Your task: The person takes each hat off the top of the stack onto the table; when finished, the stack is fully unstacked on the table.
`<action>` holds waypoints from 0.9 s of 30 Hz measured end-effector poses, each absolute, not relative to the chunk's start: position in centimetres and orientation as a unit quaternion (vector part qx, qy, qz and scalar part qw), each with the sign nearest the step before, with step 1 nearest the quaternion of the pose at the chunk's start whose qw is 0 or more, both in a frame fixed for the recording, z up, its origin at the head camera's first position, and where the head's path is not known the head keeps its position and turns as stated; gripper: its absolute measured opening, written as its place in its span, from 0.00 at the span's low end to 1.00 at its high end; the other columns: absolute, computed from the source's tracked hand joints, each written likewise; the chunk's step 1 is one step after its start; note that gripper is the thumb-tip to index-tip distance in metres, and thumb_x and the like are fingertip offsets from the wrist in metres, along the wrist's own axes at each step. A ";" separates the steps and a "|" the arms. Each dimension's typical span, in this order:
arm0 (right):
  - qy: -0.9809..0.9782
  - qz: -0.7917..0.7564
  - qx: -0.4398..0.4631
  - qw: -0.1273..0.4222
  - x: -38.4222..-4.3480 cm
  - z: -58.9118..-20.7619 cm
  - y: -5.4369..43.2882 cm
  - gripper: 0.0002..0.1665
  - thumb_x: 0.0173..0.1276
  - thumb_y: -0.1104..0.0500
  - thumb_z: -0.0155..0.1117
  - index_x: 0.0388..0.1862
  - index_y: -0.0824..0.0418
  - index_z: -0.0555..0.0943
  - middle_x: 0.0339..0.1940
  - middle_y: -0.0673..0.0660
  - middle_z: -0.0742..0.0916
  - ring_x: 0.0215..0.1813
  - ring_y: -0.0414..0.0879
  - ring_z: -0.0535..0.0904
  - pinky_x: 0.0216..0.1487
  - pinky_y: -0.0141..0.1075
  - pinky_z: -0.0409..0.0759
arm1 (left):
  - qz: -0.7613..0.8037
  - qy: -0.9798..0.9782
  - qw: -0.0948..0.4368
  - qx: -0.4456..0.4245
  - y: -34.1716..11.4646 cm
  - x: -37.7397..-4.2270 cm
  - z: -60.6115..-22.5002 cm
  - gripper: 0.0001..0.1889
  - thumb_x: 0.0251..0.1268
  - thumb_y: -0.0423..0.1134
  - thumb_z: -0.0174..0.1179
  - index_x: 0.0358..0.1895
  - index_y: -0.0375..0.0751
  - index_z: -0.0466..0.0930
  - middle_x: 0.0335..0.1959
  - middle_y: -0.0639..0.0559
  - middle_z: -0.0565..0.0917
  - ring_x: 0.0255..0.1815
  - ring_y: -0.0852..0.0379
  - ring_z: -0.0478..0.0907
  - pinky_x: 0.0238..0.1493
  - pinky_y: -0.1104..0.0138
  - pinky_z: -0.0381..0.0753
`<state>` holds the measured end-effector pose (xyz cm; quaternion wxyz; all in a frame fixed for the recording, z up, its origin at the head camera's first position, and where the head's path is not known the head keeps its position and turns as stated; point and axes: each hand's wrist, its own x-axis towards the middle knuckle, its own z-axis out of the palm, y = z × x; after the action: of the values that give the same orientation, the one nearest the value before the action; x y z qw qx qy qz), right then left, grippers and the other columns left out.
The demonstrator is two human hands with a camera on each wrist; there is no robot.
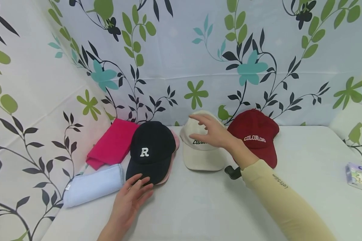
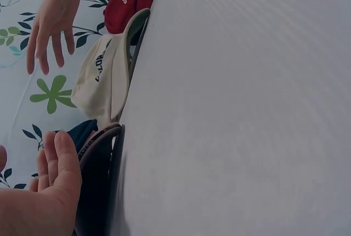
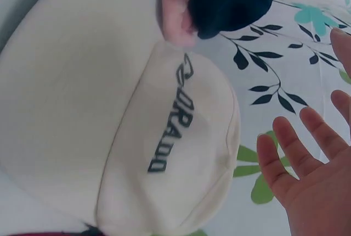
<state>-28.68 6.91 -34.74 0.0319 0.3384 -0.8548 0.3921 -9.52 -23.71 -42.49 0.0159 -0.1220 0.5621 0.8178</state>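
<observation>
My right hand [image 1: 212,130] hovers over the cream cap [image 1: 203,162] with its fingers spread and nothing in them. That cap carries dark "COLORADO" lettering [image 3: 171,118], plain in the right wrist view. My left hand [image 1: 129,202] is at the front of the black cap [image 1: 152,140], fingertips overlapping its brim in the head view. Its fingers are relaxed and hold nothing. A white "R" marks the black cap, and a pink cap [image 1: 176,140] shows from beneath it. To the right sits a dark red cap [image 1: 253,127], also lettered, partly behind my right forearm.
At the left lie a folded bright pink cloth [image 1: 113,140] and a rolled light blue cloth [image 1: 93,185]. A small puzzle box [image 1: 360,177] is at the far right. Patterned fabric [image 1: 175,67] hangs behind the white table [image 1: 199,211]. A black curved thing [image 1: 233,172] shows by my right wrist.
</observation>
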 end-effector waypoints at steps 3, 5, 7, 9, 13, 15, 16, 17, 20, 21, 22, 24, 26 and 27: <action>-0.854 0.389 0.342 0.044 -28.9 -34.6 5.7 0.42 0.67 0.50 0.72 0.77 0.53 0.67 0.72 0.56 0.73 0.63 0.55 0.74 0.60 0.54 0.78 | 0.809 0.570 0.018 -0.141 -24.5 -9.1 -42.4 0.23 0.80 0.40 0.52 0.70 0.37 0.59 0.55 0.49 0.82 0.52 0.51 0.83 0.59 0.57 0.81; -0.852 0.394 0.343 0.045 -29.0 -34.6 4.9 0.41 0.68 0.49 0.71 0.77 0.54 0.67 0.72 0.56 0.74 0.63 0.56 0.75 0.60 0.55 0.78 | 0.803 0.576 0.021 -0.154 -25.0 -8.9 -42.4 0.24 0.80 0.40 0.52 0.71 0.37 0.58 0.55 0.50 0.82 0.53 0.52 0.83 0.59 0.58 0.81; -0.848 0.405 0.341 0.037 -29.1 -34.5 4.2 0.41 0.69 0.50 0.71 0.77 0.55 0.67 0.73 0.56 0.73 0.63 0.57 0.75 0.61 0.55 0.78 | 0.796 0.583 0.022 -0.160 -25.5 -8.6 -42.4 0.25 0.81 0.40 0.51 0.72 0.36 0.57 0.55 0.50 0.82 0.53 0.53 0.83 0.59 0.58 0.81; -0.844 0.413 0.340 0.030 -29.2 -34.5 3.3 0.40 0.69 0.51 0.71 0.77 0.56 0.67 0.73 0.56 0.73 0.62 0.56 0.76 0.62 0.56 0.77 | 0.792 0.587 0.021 -0.167 -25.9 -8.4 -42.5 0.26 0.81 0.39 0.51 0.72 0.35 0.56 0.55 0.50 0.82 0.52 0.53 0.83 0.59 0.59 0.81; -0.841 0.425 0.335 0.015 -29.5 -34.5 1.7 0.40 0.69 0.52 0.71 0.76 0.56 0.68 0.72 0.55 0.74 0.61 0.53 0.76 0.63 0.55 0.76 | 0.787 0.593 0.010 -0.172 -26.5 -8.0 -42.8 0.24 0.80 0.37 0.51 0.71 0.32 0.56 0.52 0.49 0.83 0.50 0.53 0.84 0.57 0.58 0.82; -0.838 0.432 0.333 0.006 -29.6 -34.7 0.8 0.39 0.69 0.52 0.71 0.76 0.56 0.68 0.71 0.55 0.75 0.61 0.53 0.76 0.64 0.54 0.76 | 0.790 0.587 0.005 -0.177 -26.7 -7.9 -42.9 0.22 0.80 0.35 0.50 0.69 0.31 0.58 0.50 0.49 0.84 0.49 0.53 0.84 0.57 0.57 0.82; -0.837 0.436 0.331 0.000 -29.7 -34.9 0.3 0.39 0.69 0.52 0.71 0.76 0.56 0.68 0.70 0.55 0.76 0.61 0.53 0.76 0.64 0.53 0.75 | 0.793 0.582 0.006 -0.182 -26.7 -7.9 -43.0 0.21 0.80 0.35 0.50 0.69 0.31 0.59 0.50 0.49 0.84 0.49 0.53 0.85 0.57 0.57 0.82; -0.835 0.440 0.330 -0.007 -29.7 -35.1 -0.1 0.38 0.70 0.51 0.70 0.76 0.56 0.69 0.69 0.55 0.76 0.62 0.53 0.76 0.64 0.52 0.75 | 0.796 0.576 0.009 -0.187 -26.8 -7.9 -43.1 0.21 0.80 0.34 0.50 0.68 0.32 0.59 0.49 0.48 0.84 0.49 0.52 0.85 0.57 0.56 0.82; -0.832 0.448 0.328 -0.021 -29.9 -35.7 -1.4 0.37 0.70 0.52 0.70 0.75 0.56 0.70 0.67 0.57 0.78 0.62 0.55 0.76 0.61 0.48 0.77 | 0.804 0.562 0.019 -0.194 -26.9 -8.0 -43.3 0.21 0.80 0.34 0.49 0.69 0.32 0.58 0.50 0.47 0.84 0.50 0.52 0.84 0.58 0.55 0.81; -0.830 0.450 0.329 -0.024 -29.9 -35.9 -1.8 0.36 0.70 0.52 0.70 0.74 0.57 0.70 0.66 0.58 0.78 0.61 0.55 0.77 0.60 0.47 0.78 | 0.806 0.558 0.023 -0.198 -27.0 -8.1 -43.3 0.22 0.80 0.35 0.50 0.69 0.32 0.58 0.50 0.46 0.84 0.50 0.53 0.84 0.59 0.55 0.81; -0.830 0.449 0.330 -0.024 -30.0 -36.1 -2.2 0.36 0.70 0.52 0.69 0.74 0.57 0.70 0.66 0.59 0.79 0.60 0.55 0.77 0.58 0.46 0.79 | 0.807 0.556 0.024 -0.200 -27.0 -8.1 -43.3 0.22 0.80 0.35 0.50 0.70 0.32 0.57 0.51 0.46 0.84 0.50 0.53 0.84 0.59 0.55 0.80; -0.831 0.445 0.333 -0.020 -30.1 -36.5 -2.9 0.35 0.70 0.53 0.69 0.73 0.59 0.71 0.64 0.61 0.80 0.59 0.56 0.78 0.56 0.43 0.80 | 0.809 0.552 0.025 -0.203 -27.0 -8.1 -43.3 0.24 0.81 0.35 0.49 0.71 0.31 0.55 0.51 0.46 0.84 0.50 0.53 0.84 0.59 0.55 0.80; -0.835 0.439 0.332 -0.017 -30.3 -36.7 -3.5 0.35 0.70 0.53 0.70 0.73 0.61 0.72 0.63 0.61 0.80 0.57 0.55 0.79 0.55 0.42 0.80 | 0.813 0.544 0.023 -0.206 -27.0 -8.1 -43.4 0.25 0.81 0.34 0.49 0.72 0.30 0.53 0.50 0.47 0.84 0.50 0.54 0.84 0.59 0.56 0.80; -0.837 0.437 0.330 -0.016 -30.3 -36.8 -3.8 0.35 0.70 0.53 0.70 0.72 0.61 0.72 0.62 0.61 0.81 0.56 0.55 0.79 0.55 0.42 0.80 | 0.815 0.541 0.024 -0.208 -27.0 -8.1 -43.4 0.25 0.81 0.34 0.48 0.72 0.31 0.52 0.50 0.47 0.84 0.50 0.54 0.84 0.60 0.56 0.80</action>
<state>-30.30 -3.81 -36.78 -0.0161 0.3300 -0.8367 0.4368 -8.09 -26.96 -43.38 0.0238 -0.2085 0.5407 0.8146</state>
